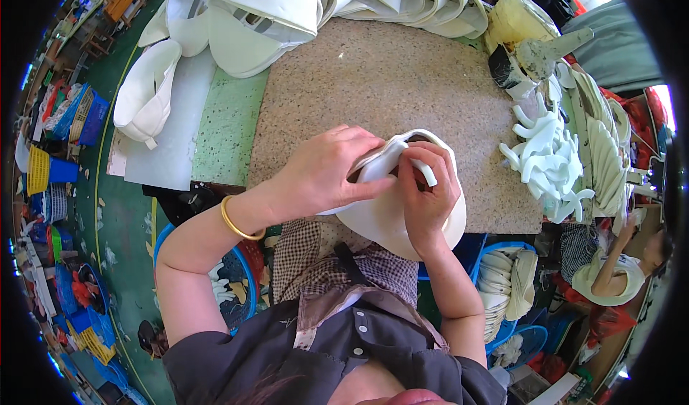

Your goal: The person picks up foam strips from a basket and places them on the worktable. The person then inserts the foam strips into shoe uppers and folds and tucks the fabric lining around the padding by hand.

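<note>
Over the near edge of the speckled board, I hold a white shoe upper (pixel 384 222) with its opening facing up. My left hand (pixel 326 165) is closed on the upper's left rim, its thumb reaching across the opening. A white curved foam strip (pixel 428 173) is pinched in my right hand (pixel 434 200), at the upper's right inner edge. The strip's far end runs into the opening, where my fingers partly hide it. To the right, a pile of similar curved strips (pixel 549 165) lies on the board.
The speckled board (pixel 344 82) covers the table's middle. White uppers (pixel 265 10) line the back, and one upper (pixel 147 93) stands at left. A crusted pot (pixel 520 17) and a glue-coated brush (pixel 542 53) sit back right. Blue baskets (pixel 251 290) flank my lap. Another person (pixel 617 279) works at far right.
</note>
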Available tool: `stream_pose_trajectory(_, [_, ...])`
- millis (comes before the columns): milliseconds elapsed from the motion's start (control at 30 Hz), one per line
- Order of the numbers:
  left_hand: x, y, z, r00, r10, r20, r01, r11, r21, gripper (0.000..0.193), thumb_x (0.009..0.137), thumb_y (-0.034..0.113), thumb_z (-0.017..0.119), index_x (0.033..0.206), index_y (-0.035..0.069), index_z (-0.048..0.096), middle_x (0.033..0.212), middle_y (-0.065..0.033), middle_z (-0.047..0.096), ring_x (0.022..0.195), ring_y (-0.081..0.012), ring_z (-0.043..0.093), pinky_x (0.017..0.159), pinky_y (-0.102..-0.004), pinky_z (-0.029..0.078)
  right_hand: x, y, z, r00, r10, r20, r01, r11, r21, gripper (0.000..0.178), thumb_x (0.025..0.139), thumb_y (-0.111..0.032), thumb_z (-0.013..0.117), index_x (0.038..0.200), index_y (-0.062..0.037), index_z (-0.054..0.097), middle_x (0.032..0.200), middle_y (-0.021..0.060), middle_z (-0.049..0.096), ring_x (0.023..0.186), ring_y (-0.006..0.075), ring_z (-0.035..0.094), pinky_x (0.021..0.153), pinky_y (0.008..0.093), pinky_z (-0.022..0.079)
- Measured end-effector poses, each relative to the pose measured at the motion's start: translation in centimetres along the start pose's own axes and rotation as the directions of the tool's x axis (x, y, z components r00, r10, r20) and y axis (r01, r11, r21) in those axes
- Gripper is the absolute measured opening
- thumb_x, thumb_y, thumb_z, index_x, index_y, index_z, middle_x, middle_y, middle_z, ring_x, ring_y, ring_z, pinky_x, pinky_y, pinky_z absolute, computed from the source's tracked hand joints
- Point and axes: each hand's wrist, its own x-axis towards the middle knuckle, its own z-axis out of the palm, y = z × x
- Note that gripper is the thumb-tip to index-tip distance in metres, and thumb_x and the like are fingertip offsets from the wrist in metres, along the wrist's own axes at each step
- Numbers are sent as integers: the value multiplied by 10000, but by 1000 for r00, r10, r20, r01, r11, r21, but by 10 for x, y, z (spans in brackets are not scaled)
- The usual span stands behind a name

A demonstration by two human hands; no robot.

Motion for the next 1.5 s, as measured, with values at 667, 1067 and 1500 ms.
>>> stream_pose_trajectory(667, [38,24,24,1000,-3,6,1,926,378,249,763,160,623,975,60,540,889,-78,536,866,-249,548,676,-381,484,13,23,-35,959,-33,283,134,928,-347,211,854,-77,586,1013,-45,451,605,158,591,547,331,607,479,395,466])
stream_pose_trajectory(1067, [58,19,33,998,18,68,-50,862,504,213,782,173,622,990,136,646,871,-53,556,828,-220,591,647,-364,509,6,18,-49,931,-92,353,200,938,-283,167,861,-84,557,989,-32,464,660,177,589,578,338,606,491,424,464])
stream_pose_trajectory(1500, [59,33,44,992,71,104,-118,799,590,188,787,156,560,945,132,660,800,-48,567,826,-198,595,624,-329,521,5,9,-60,920,111,376,12,950,-311,109,869,-62,561,938,-13,492,664,132,631,577,271,638,498,339,472])
